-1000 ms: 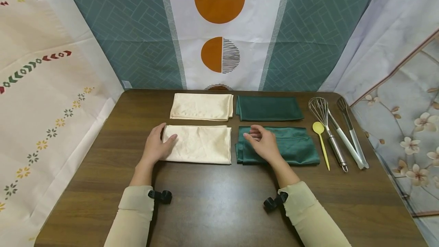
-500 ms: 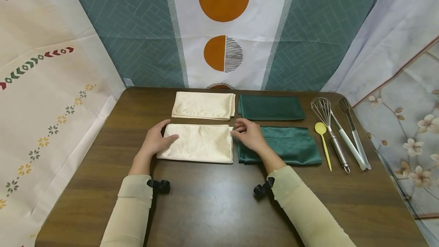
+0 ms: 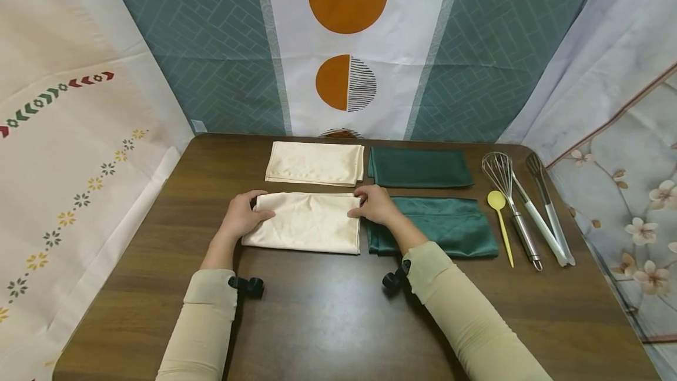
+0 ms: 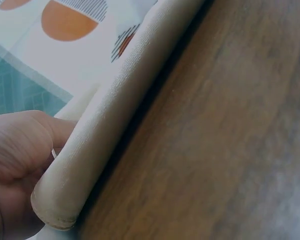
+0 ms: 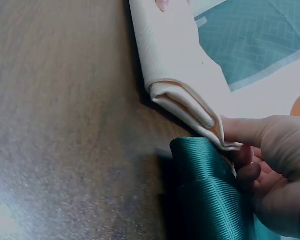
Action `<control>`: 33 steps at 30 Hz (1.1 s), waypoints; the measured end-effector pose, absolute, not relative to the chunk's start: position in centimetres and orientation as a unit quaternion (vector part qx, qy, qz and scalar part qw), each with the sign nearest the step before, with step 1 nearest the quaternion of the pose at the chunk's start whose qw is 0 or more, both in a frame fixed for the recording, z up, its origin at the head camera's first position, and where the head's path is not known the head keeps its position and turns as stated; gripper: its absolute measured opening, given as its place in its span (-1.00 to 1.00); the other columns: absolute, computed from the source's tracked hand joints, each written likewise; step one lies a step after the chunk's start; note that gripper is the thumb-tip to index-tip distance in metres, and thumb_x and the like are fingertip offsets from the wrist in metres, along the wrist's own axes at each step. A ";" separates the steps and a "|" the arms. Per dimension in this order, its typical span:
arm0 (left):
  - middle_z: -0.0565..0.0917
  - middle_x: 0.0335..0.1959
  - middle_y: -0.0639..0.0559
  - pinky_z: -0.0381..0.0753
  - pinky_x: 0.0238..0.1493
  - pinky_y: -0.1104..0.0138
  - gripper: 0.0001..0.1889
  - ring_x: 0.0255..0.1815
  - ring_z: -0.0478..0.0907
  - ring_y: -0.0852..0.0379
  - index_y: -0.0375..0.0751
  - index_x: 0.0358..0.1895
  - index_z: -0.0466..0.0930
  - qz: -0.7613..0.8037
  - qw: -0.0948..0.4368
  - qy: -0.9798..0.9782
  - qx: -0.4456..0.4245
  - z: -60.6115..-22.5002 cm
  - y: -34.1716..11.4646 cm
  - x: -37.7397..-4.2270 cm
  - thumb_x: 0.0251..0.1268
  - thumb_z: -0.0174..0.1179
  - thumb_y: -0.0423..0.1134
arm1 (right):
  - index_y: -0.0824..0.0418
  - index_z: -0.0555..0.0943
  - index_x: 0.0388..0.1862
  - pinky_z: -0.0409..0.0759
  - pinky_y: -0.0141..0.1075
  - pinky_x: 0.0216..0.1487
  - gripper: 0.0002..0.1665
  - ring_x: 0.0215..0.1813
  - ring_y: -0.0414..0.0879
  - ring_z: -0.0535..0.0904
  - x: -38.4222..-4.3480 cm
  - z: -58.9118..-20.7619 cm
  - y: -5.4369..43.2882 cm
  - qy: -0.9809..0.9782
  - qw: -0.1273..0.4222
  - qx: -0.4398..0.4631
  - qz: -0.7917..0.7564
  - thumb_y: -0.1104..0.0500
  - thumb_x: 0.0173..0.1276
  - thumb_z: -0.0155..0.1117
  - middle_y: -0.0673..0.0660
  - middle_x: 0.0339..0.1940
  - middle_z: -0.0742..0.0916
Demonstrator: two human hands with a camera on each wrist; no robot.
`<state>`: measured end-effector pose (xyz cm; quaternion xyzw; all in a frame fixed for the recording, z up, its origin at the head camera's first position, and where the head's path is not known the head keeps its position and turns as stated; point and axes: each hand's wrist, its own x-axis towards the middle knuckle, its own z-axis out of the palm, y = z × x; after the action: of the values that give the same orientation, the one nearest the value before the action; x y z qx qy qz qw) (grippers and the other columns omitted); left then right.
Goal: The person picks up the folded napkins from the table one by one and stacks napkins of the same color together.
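A folded cream cloth (image 3: 304,222) with a satin sheen lies in the front row, held at both ends. At its left end my left hand (image 3: 241,215) grips it, thumb on top. The left wrist view shows the cloth's rounded front fold (image 4: 110,105) running away from that hand. My right hand (image 3: 376,206) pinches the far right corner, thumb above and fingers below. In the right wrist view the stacked layers (image 5: 185,102) show at the end. Right beside them is a folded dark green cloth (image 3: 439,225), partly behind my right forearm.
Behind lie a second folded cream cloth (image 3: 314,163) and a second green one (image 3: 420,168). To the right are a yellow spoon (image 3: 498,201), a whisk (image 3: 520,225) and metal tongs (image 3: 540,225). The brown wooden table (image 3: 317,316) meets hanging fabric at the back.
My right hand has moved left from over the front green cloth to the cream cloth's right end and now pinches it. My left hand has stayed at the left end.
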<state>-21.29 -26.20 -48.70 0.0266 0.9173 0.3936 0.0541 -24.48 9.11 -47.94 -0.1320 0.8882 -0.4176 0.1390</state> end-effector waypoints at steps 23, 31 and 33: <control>0.63 0.09 -0.38 0.61 0.02 -0.02 -0.35 0.04 0.59 -0.28 -0.41 0.28 0.46 0.392 0.086 0.915 0.037 -47.8 -24.8 -21.7 0.25 0.46 -0.11 | 0.29 0.54 -0.25 0.48 -0.29 -0.58 -0.70 -0.66 -0.08 0.54 -24.0 -47.1 10.2 0.863 0.174 -0.182 -0.438 0.16 0.31 0.50 0.09 -0.67 0.57; 0.47 -0.56 -0.04 0.45 -0.38 0.18 -0.59 -0.46 0.39 -0.01 -0.30 -0.41 0.54 0.333 0.123 0.935 -0.008 -47.0 -25.1 -21.7 0.15 0.48 -0.02 | 0.24 0.50 -0.32 0.54 -0.27 -0.63 -0.80 -0.73 -0.11 0.54 -24.0 -47.8 10.3 0.864 0.172 -0.198 -0.430 0.19 0.51 0.24 0.09 -0.73 0.62; 0.35 -0.64 0.09 0.35 -0.46 0.25 -0.56 -0.52 0.28 0.07 -0.20 -0.54 0.46 0.337 0.115 0.934 -0.022 -47.0 -25.0 -21.6 0.16 0.48 0.00 | 0.26 0.45 -0.31 0.55 -0.26 -0.64 -0.77 -0.73 -0.09 0.55 -23.9 -47.9 10.2 0.862 0.184 -0.190 -0.432 0.18 0.58 0.14 0.12 -0.73 0.64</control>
<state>-21.60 -25.04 -47.02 -0.0221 0.9342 0.3370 0.1150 -23.86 10.18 -47.89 -0.1904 0.8622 -0.4320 0.1837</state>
